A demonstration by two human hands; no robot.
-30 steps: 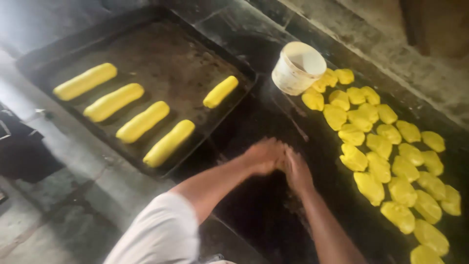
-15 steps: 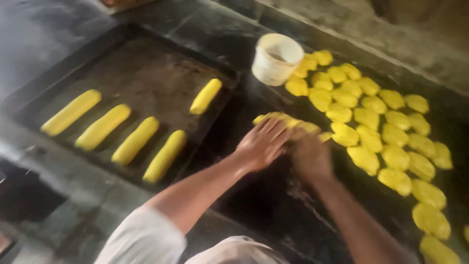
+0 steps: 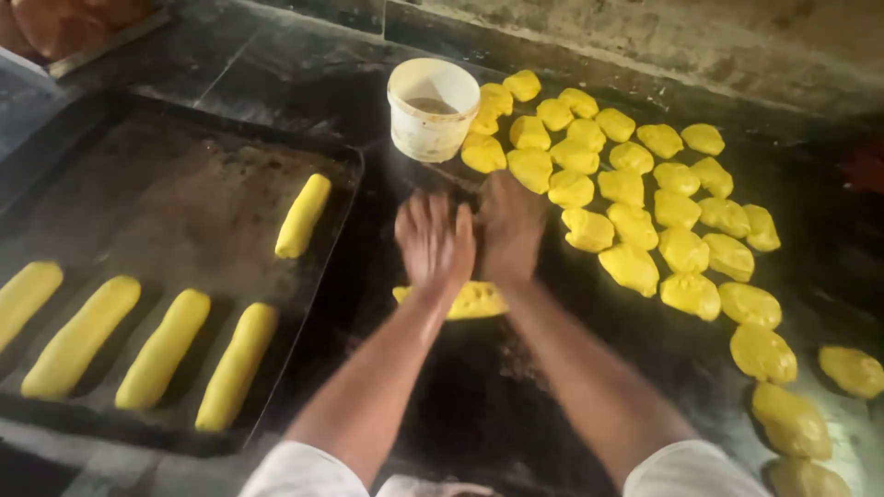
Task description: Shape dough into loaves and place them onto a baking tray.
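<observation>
Yellow dough roll (image 3: 471, 300) half hidden under wrists

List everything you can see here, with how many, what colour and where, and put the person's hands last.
Dough piece being rolled: one, yellow, on the dark worktop under both wrists.
Dough lumps: about thirty, yellow, spread on the worktop to the right, from beside the tub toward the lower right corner.
Dough logs: five, yellow, on the tray; four side by side at lower left, one alone near its right rim.
Baking tray: one, dark, left.
Tub: one, white, open, behind the hands, touching the nearest lumps.
Worktop: one, black, centre.
Wall ledge: one, grey, along the top.
Left hand: flat, palm down, fingers spread.
Right hand: flat, palm down, beside the left.
</observation>
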